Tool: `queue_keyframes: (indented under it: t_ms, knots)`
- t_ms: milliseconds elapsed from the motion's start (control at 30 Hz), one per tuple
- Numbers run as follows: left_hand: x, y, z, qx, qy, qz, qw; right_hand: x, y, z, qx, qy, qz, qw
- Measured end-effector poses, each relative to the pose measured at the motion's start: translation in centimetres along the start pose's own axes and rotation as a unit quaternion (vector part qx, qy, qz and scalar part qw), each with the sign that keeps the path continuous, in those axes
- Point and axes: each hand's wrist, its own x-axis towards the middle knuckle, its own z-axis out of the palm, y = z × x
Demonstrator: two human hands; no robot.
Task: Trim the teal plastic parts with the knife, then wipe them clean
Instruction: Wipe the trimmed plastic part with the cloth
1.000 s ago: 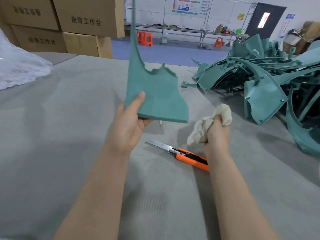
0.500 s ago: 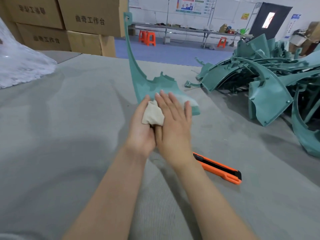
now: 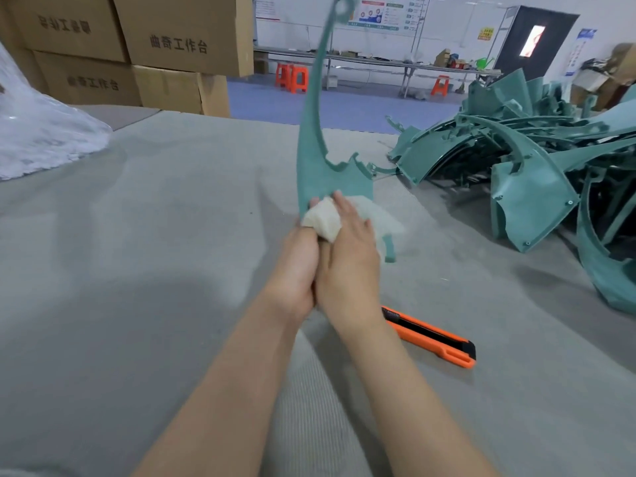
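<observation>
I judge the trimming of this teal part [image 3: 330, 180] done, since the knife [image 3: 430, 335] lies loose on the counter [image 3: 137, 270] and I am now on the wiping step. The part stands nearly upright just beyond the knife and to its left, its thin arm rising high. My left hand [image 3: 299, 263] grips its lower edge, and my right hand [image 3: 347, 259] lies flat with straight fingers [image 3: 344, 210], pressing the cloth [image 3: 321, 218] against its face. Only the bottom of the part is under the cloth, so the upper arm is probably left to wipe. Beyond the knife and to its right, the pile of teal parts [image 3: 533, 173] suggests plenty of work remains. The pile's jagged ends crowd that side. To the left of the knife the counter gives my elbows wide room. My wrist hides the knife's near end, so I cannot tell whether the blade is out, and I would mind it when lowering my arm.
</observation>
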Motion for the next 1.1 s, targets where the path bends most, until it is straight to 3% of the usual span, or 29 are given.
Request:
queue_keyframes:
  t_ms: [133,267,467,600,767,900,1000,1100]
  knots:
    - [0.1,0.0,-0.5,0.028,-0.027,0.012,0.999,0.4,0.2,-0.6,0.006,-0.027,-0.041,0.999]
    - [0.1,-0.2,-0.2,0.101,-0.062,0.013,0.993,0.9,1.8,-1.6,0.038,0.020,0.019,0.999]
    - [0.2,0.8,-1.0,0.123,-0.065,0.035,0.990,1.5,3.8,-2.3,0.059,0.108,0.120,0.985]
    - [0.3,1.2,-1.5,0.113,-0.069,0.045,0.990,1.7,4.8,-3.3,0.141,0.088,0.222,0.961]
    - [0.2,1.2,-1.3,0.067,-0.057,0.063,0.994,2.1,4.6,-3.2,0.181,0.093,0.227,0.952]
    - [-0.1,-0.5,0.2,0.084,-0.073,0.067,0.992,2.0,4.3,-3.0,0.253,0.084,0.287,0.920]
    - [0.1,-1.3,0.3,0.120,-0.005,0.081,0.989,2.1,4.4,-3.2,0.207,0.070,0.269,0.938]
    - [0.3,-0.9,-0.3,0.103,0.032,0.092,0.990,2.3,4.9,-4.1,0.189,0.108,0.258,0.941]
